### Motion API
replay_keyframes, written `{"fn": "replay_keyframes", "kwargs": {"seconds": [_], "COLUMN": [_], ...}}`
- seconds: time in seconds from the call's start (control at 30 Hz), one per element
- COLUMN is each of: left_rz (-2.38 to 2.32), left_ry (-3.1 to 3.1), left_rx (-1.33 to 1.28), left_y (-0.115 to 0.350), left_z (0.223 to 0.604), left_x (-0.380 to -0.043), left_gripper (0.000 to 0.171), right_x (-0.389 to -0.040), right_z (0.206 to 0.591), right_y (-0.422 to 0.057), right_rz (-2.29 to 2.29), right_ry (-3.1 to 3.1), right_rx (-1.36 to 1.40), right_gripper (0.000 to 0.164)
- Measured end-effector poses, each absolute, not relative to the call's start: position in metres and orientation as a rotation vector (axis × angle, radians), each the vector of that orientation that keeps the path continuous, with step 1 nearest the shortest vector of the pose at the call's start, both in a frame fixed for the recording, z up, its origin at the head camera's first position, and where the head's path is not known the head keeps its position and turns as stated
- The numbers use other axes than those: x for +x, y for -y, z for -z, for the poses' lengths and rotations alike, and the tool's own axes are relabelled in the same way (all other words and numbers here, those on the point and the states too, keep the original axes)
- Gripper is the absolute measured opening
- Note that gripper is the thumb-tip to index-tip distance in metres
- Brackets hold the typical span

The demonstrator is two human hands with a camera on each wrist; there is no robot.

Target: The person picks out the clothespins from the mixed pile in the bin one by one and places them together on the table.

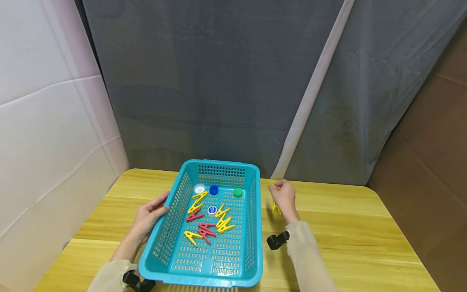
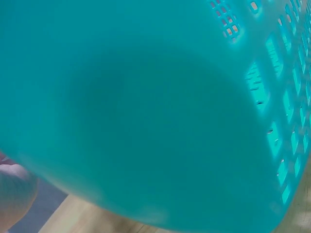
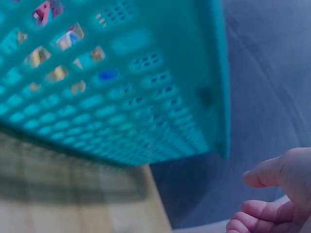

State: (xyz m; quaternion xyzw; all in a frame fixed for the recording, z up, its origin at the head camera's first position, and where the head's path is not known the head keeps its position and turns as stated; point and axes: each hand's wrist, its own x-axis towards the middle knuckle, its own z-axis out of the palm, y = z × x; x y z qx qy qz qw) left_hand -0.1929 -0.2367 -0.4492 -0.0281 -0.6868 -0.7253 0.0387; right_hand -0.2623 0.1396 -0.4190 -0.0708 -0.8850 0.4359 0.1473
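Note:
A turquoise perforated basket [image 1: 256,227] is held by my left hand [image 1: 149,219], which grips its left side, thumb over the rim; only part of that hand shows in the left wrist view. Inside lie several yellow clothespins [image 1: 223,224], red clothespins [image 1: 206,232], a blue cap [image 1: 213,190], a green cap [image 1: 238,192], a white cap [image 1: 199,188] and a blue-and-white cap [image 1: 212,210]. To the basket's right is my right hand [image 1: 285,199], fingers loosely curled, thumb apart, nothing visible between them. One yellow clothespin [image 1: 276,209] shows beside that wrist, partly hidden.
The wooden table [image 1: 346,227] runs under both arms. A grey cloth [image 1: 226,81] hangs behind it, with a pale strip [image 1: 310,97] slanting down. White sheeting [image 1: 54,121] stands at the left and a brown panel [image 1: 427,154] at the right.

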Motion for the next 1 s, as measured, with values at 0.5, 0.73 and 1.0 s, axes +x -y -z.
{"fn": "replay_keyframes", "kwargs": {"seconds": [0.5,0.73,1.0], "left_rz": [2.198,2.193,2.161], "left_ry": [2.169,2.132,2.216], "left_rx": [-0.016,-0.042,0.062], "left_y": [0.236,0.234,0.233], "left_z": [0.448,0.448,0.441], "left_x": [-0.194,-0.193,-0.193], "left_gripper": [0.057,0.054,0.053], "right_x": [-0.272,-0.277,-0.279], "right_z": [0.372,0.366,0.374], "right_y": [-0.108,-0.081,-0.050], "right_rz": [-1.242,-1.296,-1.358], "right_ry": [2.535,2.571,2.633], "right_rx": [0.012,0.097,0.246], "right_gripper": [0.022,0.021,0.024]}}
